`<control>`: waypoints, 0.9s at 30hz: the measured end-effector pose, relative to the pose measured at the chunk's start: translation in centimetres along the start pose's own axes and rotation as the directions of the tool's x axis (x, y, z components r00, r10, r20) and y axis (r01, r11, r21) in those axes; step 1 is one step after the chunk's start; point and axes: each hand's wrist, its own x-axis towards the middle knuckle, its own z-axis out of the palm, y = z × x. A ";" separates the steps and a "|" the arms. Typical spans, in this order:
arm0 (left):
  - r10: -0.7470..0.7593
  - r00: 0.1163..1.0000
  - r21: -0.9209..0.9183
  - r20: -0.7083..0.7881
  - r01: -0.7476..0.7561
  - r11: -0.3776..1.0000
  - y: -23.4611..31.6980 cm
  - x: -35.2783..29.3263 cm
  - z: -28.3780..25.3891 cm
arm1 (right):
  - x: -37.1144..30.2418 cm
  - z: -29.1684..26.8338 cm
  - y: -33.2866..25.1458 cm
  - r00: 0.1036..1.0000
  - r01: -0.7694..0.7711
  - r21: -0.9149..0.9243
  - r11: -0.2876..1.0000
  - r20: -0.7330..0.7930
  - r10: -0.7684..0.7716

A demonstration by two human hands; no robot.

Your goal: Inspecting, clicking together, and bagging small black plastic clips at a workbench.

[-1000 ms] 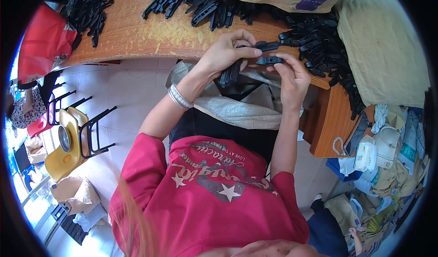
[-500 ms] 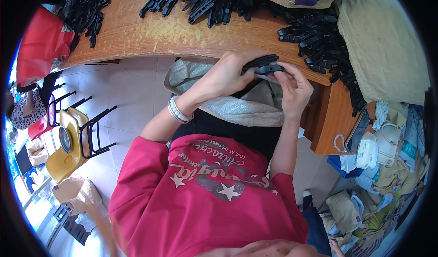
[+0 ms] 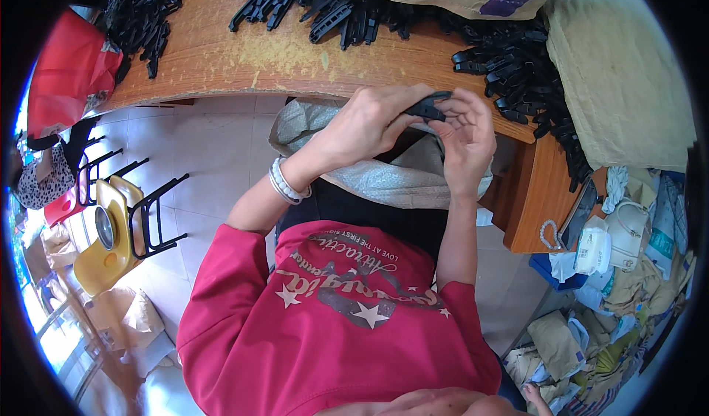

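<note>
Above an open woven sack at the table's front edge, my two hands meet at a small, elongated black plastic part. My left hand, a pale beaded bracelet at its wrist, pinches the part between thumb and fingers from the left. On the other side, my right hand has its thumb and curled fingers at the part's right end. Fingers cover much of it, and whether a second part is stacked against it cannot be made out.
Heaps of similar black parts lie on the wooden table, at the back and right. Large tan sacks stand behind them. A red bag is at the left, near yellow chairs. Cloth and bags pile up at the right.
Two black parts showed apart between my hands before; now they look like one dark shape. My right hand has shifted slightly left and up, its fingers more raised.
</note>
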 end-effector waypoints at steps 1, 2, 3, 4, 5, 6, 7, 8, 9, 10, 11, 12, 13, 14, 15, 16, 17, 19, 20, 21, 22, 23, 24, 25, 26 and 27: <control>0.033 0.999 0.029 0.002 -0.033 0.999 -0.3 0.1 0.0 | 0.0 0.0 0.1 1.000 0.002 0.000 1.000 0.002 -0.002; 0.035 0.999 0.030 0.000 -0.035 0.999 -0.4 0.0 0.0 | 0.1 -0.1 0.1 0.999 -0.027 -0.054 0.998 0.017 0.028; 0.043 0.999 0.030 0.018 -0.044 0.999 -0.6 0.0 0.1 | 0.2 -0.2 0.2 0.998 -0.056 -0.109 0.992 0.028 0.060; 0.052 0.998 0.029 0.036 -0.053 0.998 -0.7 0.0 0.0 | 0.4 -0.4 0.5 1.000 0.009 -0.188 0.982 0.020 -0.006; 0.053 0.998 0.030 0.036 -0.054 0.998 -0.8 0.1 -0.1 | 0.6 -0.3 0.5 1.000 0.011 -0.188 0.982 0.020 -0.007; 0.046 0.998 0.029 0.050 -0.048 0.998 -0.9 0.1 -0.2 | 0.6 -0.3 0.5 0.998 0.056 -0.249 0.967 0.021 -0.052; 0.039 0.997 0.029 0.064 -0.041 0.999 -1.0 0.1 -0.3 | 0.7 -0.2 0.5 0.995 0.100 -0.309 0.946 0.025 -0.097; 0.040 0.997 0.029 0.064 -0.042 0.999 -1.3 0.1 -0.2 | 0.8 -0.2 0.6 0.995 0.100 -0.309 0.946 0.025 -0.097; 0.046 0.998 0.021 0.050 -0.047 0.999 -1.6 0.2 -0.1 | 1.1 -0.2 0.9 0.993 0.120 -0.366 0.923 0.027 -0.119; 0.052 0.998 0.013 0.035 -0.052 0.999 -1.8 0.3 -0.1 | 1.4 -0.3 1.0 0.990 0.140 -0.420 0.897 0.030 -0.140; 0.052 0.998 0.014 0.033 -0.053 0.998 -1.8 0.2 -0.1 | 1.5 -0.4 1.0 0.989 0.142 -0.419 0.897 0.032 -0.142; 0.070 0.997 0.012 0.017 -0.070 0.997 -1.4 0.3 -0.1 | 1.6 -0.6 0.9 0.988 0.151 -0.406 0.901 0.039 -0.147; 0.087 0.996 0.009 0.001 -0.087 0.996 -1.1 0.4 -0.3 | 1.6 -0.8 0.8 0.987 0.159 -0.394 0.905 0.046 -0.153; -0.041 0.999 -0.104 0.009 0.042 0.994 -0.9 0.8 -0.5 | 1.8 -1.0 0.8 0.987 0.159 -0.396 0.905 0.045 -0.154; -0.168 0.985 -0.211 0.030 0.170 0.963 -0.8 1.0 -0.7 | 2.1 -1.1 0.8 0.997 0.060 -0.325 0.944 0.072 -0.038; -0.168 0.985 -0.250 0.033 0.171 0.953 -1.8 1.2 -0.8 | 2.5 -1.2 0.8 0.991 -0.045 -0.256 0.966 0.108 0.075; -0.275 0.960 -0.337 0.049 0.275 0.901 -2.1 1.7 -1.1 | 3.1 -1.7 1.4 0.982 0.105 -0.310 0.945 0.182 -0.049; -0.457 0.889 -0.510 0.038 0.410 0.756 -2.9 2.4 -1.3 | 4.0 -0.7 0.1 0.981 0.193 -0.447 0.874 0.084 -0.174; -0.486 0.873 -0.547 0.036 0.424 0.722 -3.7 2.8 -1.7 | 4.4 -0.8 -0.3 0.977 0.201 -0.632 0.749 0.076 -0.199; -0.506 0.861 -0.586 0.043 0.432 0.686 -4.2 3.4 -2.1 | 4.7 -1.1 0.0 0.977 0.200 -0.636 0.746 0.071 -0.202; -0.484 0.868 -0.657 0.115 0.432 0.618 -4.6 3.9 -2.4 | 5.1 -1.3 0.7 0.938 0.278 -0.798 0.535 0.104 -0.332; -0.478 0.865 -0.793 0.152 0.395 0.463 -4.6 4.3 -2.1 | 5.4 -1.5 1.0 0.882 0.314 -0.907 0.282 0.168 -0.441; -0.470 0.863 -0.893 0.185 0.347 0.286 -4.8 4.5 -1.7 | 5.6 -1.4 1.1 0.893 0.273 -0.936 0.220 0.163 -0.419; -0.408 0.881 -0.941 0.241 0.315 0.125 -5.3 4.7 -1.8 | 5.6 -1.4 1.4 0.893 0.273 -0.937 0.220 0.161 -0.421; -0.388 0.900 -0.922 0.199 0.306 0.238 -5.4 4.6 -1.6 | 5.6 -1.3 1.7 0.912 0.233 -0.948 0.217 0.135 -0.388; -0.362 0.918 -0.891 0.160 0.292 0.347 -5.2 4.7 -1.4 | 5.6 -1.4 1.9 0.929 0.190 -0.959 0.212 0.106 -0.354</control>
